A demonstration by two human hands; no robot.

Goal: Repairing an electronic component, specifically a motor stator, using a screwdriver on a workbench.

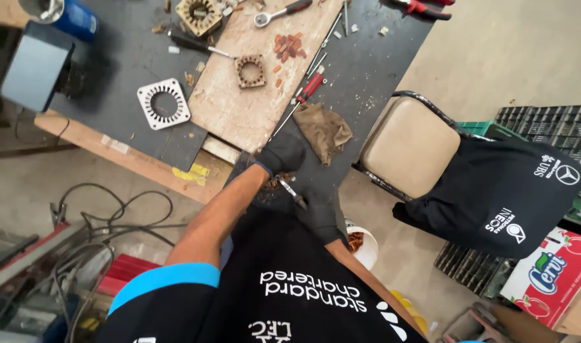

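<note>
The person's left hand, in a black glove, pressed down on a small dark part at the near edge of the table, its fingers closed over the part. The right hand, also gloved, had its fingers clamped on a thin metal tool whose tip met the part just below the left palm. The part itself was mostly hidden under the glove; it looked like a wound motor piece with coppery bits around it, though the view was too poor to be sure.

To work well here, I judged the left hand had to keep the part pinned flat so it could not skid, while the tool was levered in short, controlled strokes directed away from the holding fingers.

The left forearm ran straight out from the body, wrist bent down. The right arm was tucked close, elbow back, hand low by the table edge. A brown rag lay just beyond the left hand, a red-handled screwdriver past it, and a white toothed plate well apart to the left.
</note>
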